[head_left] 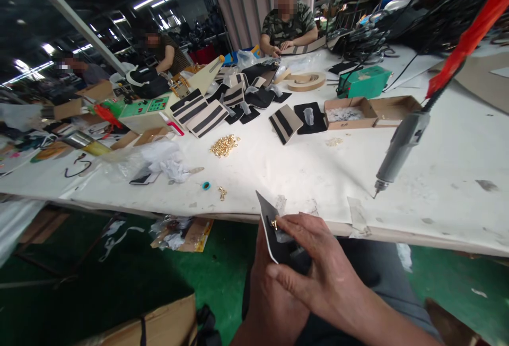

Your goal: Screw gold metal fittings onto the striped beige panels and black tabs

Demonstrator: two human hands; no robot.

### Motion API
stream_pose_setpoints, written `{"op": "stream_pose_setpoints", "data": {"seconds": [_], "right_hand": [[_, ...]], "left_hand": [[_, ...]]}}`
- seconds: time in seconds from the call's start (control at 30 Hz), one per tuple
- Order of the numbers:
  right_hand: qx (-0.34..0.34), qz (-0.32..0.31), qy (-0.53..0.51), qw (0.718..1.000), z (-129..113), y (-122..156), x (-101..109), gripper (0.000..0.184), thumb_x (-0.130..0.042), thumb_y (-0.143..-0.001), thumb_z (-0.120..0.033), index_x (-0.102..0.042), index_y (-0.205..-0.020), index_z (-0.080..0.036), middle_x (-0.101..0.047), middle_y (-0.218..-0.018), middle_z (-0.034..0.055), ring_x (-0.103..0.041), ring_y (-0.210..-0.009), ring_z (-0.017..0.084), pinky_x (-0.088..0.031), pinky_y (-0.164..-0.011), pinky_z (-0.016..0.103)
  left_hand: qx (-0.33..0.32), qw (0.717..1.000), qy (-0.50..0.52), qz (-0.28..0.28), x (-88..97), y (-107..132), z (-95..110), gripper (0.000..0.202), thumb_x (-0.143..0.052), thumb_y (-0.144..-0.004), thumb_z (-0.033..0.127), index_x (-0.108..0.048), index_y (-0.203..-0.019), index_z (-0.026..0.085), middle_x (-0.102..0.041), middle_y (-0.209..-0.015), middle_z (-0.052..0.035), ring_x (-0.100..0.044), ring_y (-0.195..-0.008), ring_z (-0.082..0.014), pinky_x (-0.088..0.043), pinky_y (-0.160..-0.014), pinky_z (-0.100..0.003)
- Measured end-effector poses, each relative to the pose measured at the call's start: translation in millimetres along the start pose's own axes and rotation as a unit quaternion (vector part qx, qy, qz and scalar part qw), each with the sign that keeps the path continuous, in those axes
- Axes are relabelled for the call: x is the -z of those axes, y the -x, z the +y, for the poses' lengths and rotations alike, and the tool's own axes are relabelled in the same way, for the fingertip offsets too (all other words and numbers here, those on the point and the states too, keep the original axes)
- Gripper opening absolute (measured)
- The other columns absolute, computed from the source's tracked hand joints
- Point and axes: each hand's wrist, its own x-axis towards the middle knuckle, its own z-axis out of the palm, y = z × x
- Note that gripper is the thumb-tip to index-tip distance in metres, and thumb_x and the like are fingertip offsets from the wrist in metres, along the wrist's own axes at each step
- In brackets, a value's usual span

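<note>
Low in front of the table edge, my left hand (pixel 262 293) is closed around a thin black panel (pixel 270 237) with a pale edge, gripping it from behind and below. My right hand (pixel 334 269) lies across the panel's face, its fingertips against a small gold metal fitting (pixel 274 224) and its thumb by the lower edge. Some clear plastic shows beneath those fingers; the rest of the panel is hidden by them. On the table, a few gold fittings (pixel 222 193) lie near a small blue-rimmed round container (pixel 205 186).
An electric screwdriver (pixel 403 147) hangs at the right, tip down. A pile of gold fittings (pixel 225 145), striped panels (pixel 207 118), cardboard trays (pixel 350 112) and a green box (pixel 363 81) occupy the white table (pixel 302 168). A co-worker (pixel 288 25) sits opposite.
</note>
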Motion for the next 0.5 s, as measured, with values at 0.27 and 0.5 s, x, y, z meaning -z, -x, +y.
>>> {"op": "stream_pose_setpoints", "data": {"seconds": [0.27, 0.5], "right_hand": [[-0.083, 0.025, -0.072, 0.994, 1, -11, 10, 0.032, -0.055, -0.105, -0.031, -0.069, -0.078, -0.021, -0.07, -0.078, 0.0039, -0.065, -0.076, 0.02, -0.05, -0.075, 0.034], [-0.371, -0.056, -0.33, 0.866, 28, -22, 28, 0.041, -0.064, -0.098, -0.057, -0.071, -0.092, -0.017, -0.069, -0.072, 0.002, -0.061, -0.062, 0.017, -0.046, -0.057, 0.026]], "left_hand": [[-0.131, 0.981, -0.142, 0.037, 4.3, 1, 7, 0.106, -0.079, -0.083, 0.026, -0.018, -0.17, 0.02, -0.034, -0.171, -0.0212, -0.039, -0.155, -0.0409, -0.047, -0.121, -0.056], [-0.059, 0.998, 0.002, 0.022, 28.4, -45, 7, 0.033, -0.069, -0.095, 0.027, -0.072, -0.128, 0.029, -0.055, -0.156, -0.0098, -0.06, -0.137, -0.0294, -0.051, -0.114, -0.044]]}}
